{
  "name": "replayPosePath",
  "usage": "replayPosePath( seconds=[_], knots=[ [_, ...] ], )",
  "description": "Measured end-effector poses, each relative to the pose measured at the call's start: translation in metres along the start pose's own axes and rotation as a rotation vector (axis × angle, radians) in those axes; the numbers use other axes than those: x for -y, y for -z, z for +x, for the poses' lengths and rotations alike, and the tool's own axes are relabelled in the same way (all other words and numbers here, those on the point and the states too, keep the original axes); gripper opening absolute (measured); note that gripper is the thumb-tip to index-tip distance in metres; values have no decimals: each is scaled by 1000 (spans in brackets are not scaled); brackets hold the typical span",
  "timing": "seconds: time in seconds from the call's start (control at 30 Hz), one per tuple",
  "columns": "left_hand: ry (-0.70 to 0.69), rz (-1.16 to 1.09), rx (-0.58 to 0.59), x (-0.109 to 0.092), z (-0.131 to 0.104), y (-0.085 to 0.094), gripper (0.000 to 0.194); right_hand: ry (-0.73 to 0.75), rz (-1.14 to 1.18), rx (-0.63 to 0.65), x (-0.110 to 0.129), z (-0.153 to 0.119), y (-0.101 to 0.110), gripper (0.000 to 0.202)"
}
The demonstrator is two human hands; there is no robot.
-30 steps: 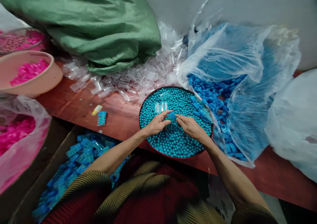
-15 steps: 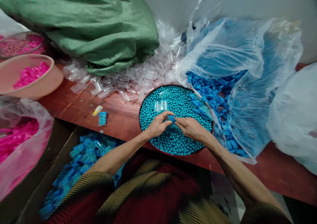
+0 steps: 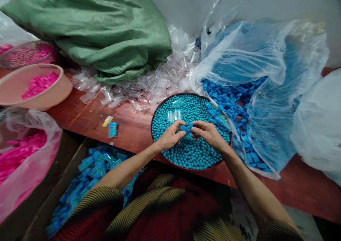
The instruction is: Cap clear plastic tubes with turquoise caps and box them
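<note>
Over a round red-rimmed tub of small teal beads, my two hands work close together. My left hand pinches a small blue plastic cap between thumb and fingers. Right beside it, my right hand grips another small blue piece at its fingertips; whether the two pieces are joined I cannot tell. Clear plastic containers lie on the beads just beyond my left hand. Blue caps rest on the beads at the tub's right side.
Clear containers are heaped behind the tub, beside a green sack. At right, a plastic bag spills blue caps. Left are a pink basin, a bag of pink parts, one bead-filled container and a box of filled containers.
My right hand's fingers have shifted and now hold a blue piece raised next to the one in my left hand. The whole view has moved slightly.
</note>
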State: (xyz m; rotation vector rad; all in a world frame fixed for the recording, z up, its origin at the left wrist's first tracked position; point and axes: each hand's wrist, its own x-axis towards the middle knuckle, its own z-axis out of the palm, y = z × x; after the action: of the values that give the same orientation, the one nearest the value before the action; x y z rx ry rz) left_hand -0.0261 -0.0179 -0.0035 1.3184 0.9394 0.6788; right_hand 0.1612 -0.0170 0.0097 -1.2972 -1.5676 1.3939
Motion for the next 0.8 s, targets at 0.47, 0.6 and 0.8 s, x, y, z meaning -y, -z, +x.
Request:
replayPosePath(
  seconds=[0.47, 0.6, 0.8],
  knots=[
    [-172, 169, -125, -3, -6, -5, 49, 118, -366, -68, 11, -5, -20, 28],
    [-120, 101, -113, -1, -7, -9, 44, 92, -299, -119, 8, -4, -24, 27],
    [-34, -107, -149, -4, -5, -10, 37, 238, -659, -139, 11, -20, -42, 56]
  ],
)
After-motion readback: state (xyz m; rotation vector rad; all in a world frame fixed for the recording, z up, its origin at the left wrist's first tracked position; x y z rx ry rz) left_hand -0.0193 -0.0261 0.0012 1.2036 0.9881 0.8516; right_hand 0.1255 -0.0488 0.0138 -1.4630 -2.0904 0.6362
